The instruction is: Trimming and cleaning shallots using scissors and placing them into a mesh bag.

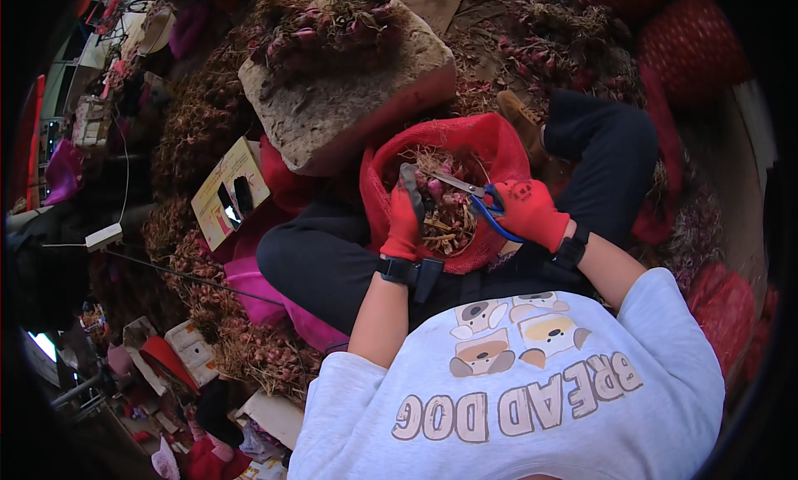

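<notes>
My left hand [404, 218], in a red glove with dark fingertips, holds a bunch of shallots [439, 199] by its dry stems over a red mesh sack [486, 139] that lies open between my knees. In a matching red glove, my right hand [532, 212] grips blue-handled scissors [472, 194], whose blades point left at the bunch. Cut roots and stems [445, 231] lie inside the sack below both hands.
A stone-like block [332, 106] with shallots [320, 27] on top stands just ahead of my knees. Heaps of shallots with dry tops [199, 123] spread to the left and far right. Red filled sacks [694, 44] sit at the upper right. A yellow card [229, 189] lies at left.
</notes>
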`<state>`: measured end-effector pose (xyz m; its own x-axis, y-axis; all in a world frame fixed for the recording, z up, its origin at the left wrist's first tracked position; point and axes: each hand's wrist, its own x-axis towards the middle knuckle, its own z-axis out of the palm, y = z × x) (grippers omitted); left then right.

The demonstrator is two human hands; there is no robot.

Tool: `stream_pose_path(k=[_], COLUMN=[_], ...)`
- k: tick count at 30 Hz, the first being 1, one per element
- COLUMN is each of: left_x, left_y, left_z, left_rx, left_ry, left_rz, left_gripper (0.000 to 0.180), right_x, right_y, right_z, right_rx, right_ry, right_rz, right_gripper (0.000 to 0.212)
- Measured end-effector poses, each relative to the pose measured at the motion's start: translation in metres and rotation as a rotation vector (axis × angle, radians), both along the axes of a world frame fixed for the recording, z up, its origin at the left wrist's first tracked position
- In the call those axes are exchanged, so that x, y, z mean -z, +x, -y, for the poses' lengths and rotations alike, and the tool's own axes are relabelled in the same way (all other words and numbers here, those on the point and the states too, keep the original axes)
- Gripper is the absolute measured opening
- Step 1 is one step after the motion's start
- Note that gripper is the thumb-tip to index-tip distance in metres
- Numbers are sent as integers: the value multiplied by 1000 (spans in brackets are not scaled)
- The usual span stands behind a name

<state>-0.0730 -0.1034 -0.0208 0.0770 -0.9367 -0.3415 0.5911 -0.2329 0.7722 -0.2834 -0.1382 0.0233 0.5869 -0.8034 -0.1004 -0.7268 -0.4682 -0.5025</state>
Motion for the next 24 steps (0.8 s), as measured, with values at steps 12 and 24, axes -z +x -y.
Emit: stream_pose_path(k=[12, 24], left_x=[-14, 25], left_y=[3, 15], left_z=[3, 0], left_rx=[-58, -56], left_ry=[80, 156], left_rz=[-3, 197], left_gripper=[27, 25], right_x=[-4, -3], right_y=[-10, -15], right_z=[10, 7], right_rx=[17, 3], right_ry=[272, 26], right_rz=[-26, -103], right_gripper=[40, 45])
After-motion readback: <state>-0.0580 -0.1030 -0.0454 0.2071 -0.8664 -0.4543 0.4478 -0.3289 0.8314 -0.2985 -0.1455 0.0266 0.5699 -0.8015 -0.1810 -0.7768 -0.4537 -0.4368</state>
